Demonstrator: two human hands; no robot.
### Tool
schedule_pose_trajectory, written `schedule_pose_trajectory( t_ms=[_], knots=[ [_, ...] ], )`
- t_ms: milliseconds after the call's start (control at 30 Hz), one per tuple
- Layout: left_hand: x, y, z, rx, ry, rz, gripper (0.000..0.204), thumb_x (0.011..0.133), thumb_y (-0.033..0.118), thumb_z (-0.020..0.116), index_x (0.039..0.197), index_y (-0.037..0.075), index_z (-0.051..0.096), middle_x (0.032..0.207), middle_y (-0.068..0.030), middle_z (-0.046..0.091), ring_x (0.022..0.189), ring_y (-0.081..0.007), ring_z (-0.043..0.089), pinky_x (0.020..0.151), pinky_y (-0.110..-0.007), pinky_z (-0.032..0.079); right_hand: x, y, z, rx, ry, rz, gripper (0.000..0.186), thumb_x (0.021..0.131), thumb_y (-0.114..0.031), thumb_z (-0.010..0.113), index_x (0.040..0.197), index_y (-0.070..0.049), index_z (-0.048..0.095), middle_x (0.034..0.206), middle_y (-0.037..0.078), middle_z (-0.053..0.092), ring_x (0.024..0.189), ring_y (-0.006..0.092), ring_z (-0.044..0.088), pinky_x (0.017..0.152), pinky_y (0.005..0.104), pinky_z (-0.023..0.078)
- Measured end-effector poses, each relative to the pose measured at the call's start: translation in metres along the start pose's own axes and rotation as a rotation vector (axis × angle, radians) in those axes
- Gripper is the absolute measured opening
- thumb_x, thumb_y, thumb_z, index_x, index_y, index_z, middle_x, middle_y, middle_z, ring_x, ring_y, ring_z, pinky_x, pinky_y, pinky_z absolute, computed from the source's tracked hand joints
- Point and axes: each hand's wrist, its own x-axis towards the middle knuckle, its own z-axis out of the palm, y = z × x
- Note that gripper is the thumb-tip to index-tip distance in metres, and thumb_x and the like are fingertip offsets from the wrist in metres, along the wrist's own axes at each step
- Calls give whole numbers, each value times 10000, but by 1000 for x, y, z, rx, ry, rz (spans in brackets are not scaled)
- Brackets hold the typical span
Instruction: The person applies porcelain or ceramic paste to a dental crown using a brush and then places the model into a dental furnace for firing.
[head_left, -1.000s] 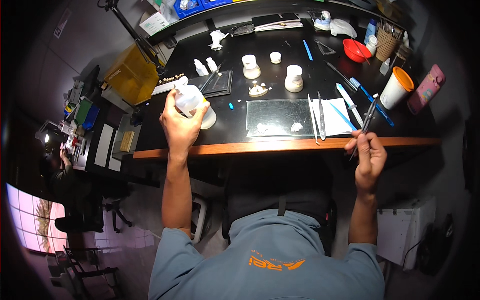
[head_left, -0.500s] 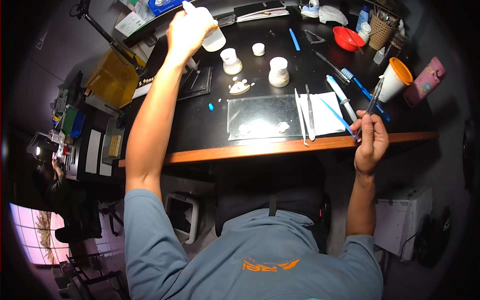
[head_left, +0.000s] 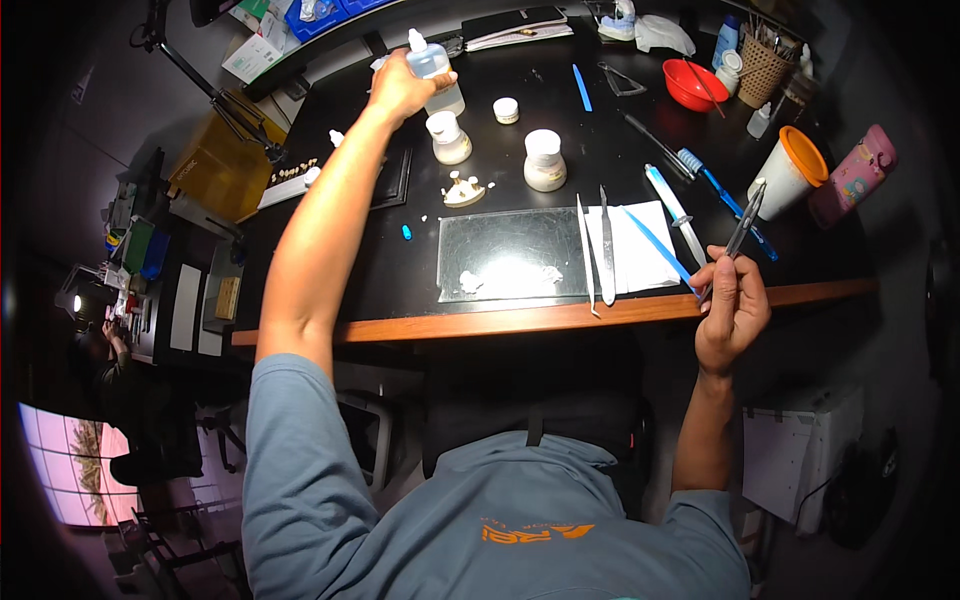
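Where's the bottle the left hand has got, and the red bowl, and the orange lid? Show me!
Bottle [head_left: 429, 62]: head view, on its see-through upper body.
Red bowl [head_left: 681, 95]: head view, on its wall.
Orange lid [head_left: 803, 157]: head view, on the middle of its top.

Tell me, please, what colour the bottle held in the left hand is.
The bottle is whitish and translucent, best seen in the head view.

dental lab, tooth model [head_left: 463, 194], jars [head_left: 545, 165], tweezers [head_left: 745, 221]
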Motion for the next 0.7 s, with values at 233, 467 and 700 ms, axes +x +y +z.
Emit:
schedule_pose_trajectory(
  t_ms=[233,467,700],
  knots=[
    [-64,2,-80,115,-106,63,627,811,-29,737,1423,-60,606,1154,-109,737,1059,-164,699,1003,-326,577,4,0,2,26,30,27,231,1111,-155,587,1080,36,712,749,26,697,603,13,481,567,194,354],
    [-154,24,-64,-260,-504,227,986,746,-79,822,1627,140,436,1323,-83,656,1160,-204,601,1021,-384,512,-1,1,2,-6,22,-2,228,1117,-153,592,1078,33,718,741,13,688,639,23,518,610,199,394],
    [-161,23,-48,-191,-491,332,936,773,-32,784,1623,103,417,1274,-107,729,1081,-213,654,940,-362,551,-6,3,6,-49,7,-20,231,1118,-147,592,1080,40,723,738,8,682,638,30,526,605,202,404]
  ],
)
